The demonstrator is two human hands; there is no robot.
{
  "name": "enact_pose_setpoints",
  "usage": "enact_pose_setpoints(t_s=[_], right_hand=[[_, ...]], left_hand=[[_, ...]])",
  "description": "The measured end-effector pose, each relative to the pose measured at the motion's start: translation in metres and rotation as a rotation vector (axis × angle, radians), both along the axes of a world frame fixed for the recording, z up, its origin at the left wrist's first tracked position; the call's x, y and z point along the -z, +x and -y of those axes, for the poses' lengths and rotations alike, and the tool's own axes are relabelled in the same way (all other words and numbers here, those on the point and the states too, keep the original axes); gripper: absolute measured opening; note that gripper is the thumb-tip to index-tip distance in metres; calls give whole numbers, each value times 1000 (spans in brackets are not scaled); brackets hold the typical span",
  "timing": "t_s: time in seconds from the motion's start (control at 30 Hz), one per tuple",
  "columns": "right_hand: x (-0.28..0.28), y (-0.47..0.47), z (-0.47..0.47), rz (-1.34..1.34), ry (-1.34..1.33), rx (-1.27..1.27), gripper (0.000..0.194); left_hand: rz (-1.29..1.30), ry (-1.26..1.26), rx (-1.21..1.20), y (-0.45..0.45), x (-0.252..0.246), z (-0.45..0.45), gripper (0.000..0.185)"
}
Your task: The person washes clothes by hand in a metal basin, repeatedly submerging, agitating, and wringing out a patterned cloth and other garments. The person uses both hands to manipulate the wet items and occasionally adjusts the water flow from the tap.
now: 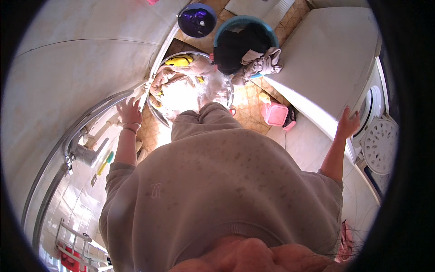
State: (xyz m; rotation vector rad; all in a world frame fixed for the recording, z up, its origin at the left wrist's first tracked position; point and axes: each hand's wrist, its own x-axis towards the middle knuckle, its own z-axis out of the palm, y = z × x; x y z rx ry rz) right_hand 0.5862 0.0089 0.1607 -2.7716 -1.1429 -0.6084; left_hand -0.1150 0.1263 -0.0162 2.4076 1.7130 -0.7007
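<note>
A wide metal-rimmed basin (232, 89) holds a wet, pinkish fabric (166, 76) with yellow patches, under whitish suds or water; glare washes out its middle. My trouser legs (200, 117) come down into it, and my feet cannot be made out. Fingers spread, my left hand (129, 110) is against or close to the wall beside a curved metal shower hose (112, 97). Out to the right, my right hand (348, 123) is raised with fingers apart, by the edge of a large pale panel (326, 61). Whether it touches that edge is unclear. Neither hand shows anything in it.
Beyond the basin stand a blue tub (277, 39) heaped with dark clothes (234, 51) and a purple bucket (214, 17). A pink plastic container (275, 114) sits on the tiled floor. A mixer tap (86, 154) juts out at left; a perforated white disc (380, 146) is at right.
</note>
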Motion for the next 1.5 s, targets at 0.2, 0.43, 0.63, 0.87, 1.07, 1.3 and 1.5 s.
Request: enact_pose_setpoints(t_s=[0.2, 0.43, 0.63, 0.87, 1.07, 1.3, 1.5], right_hand=[[2, 5, 3, 56, -25, -10, 56], [2, 6, 2, 44, -62, 57, 58], [1, 1, 0, 71, -84, 122, 59], [8, 11, 6, 116, -81, 120, 60], [10, 15, 10, 18, 63, -73, 57], [9, -6, 28, -256, 438, -401, 52], [22, -40, 50, -158, 560, -771, 41]], left_hand=[[0, 54, 36, -3, 4, 2, 36], [-51, 28, 32, -3, 6, 1, 40], [-25, 91, 10, -3, 10, 2, 39], [-119, 92, -36, 2, 11, 0, 39], [-13, 260, -120, 22, 3, 44, 55], [74, 230, -422, 55, 44, 203, 60], [149, 42, -497, 60, 46, 280, 55]])
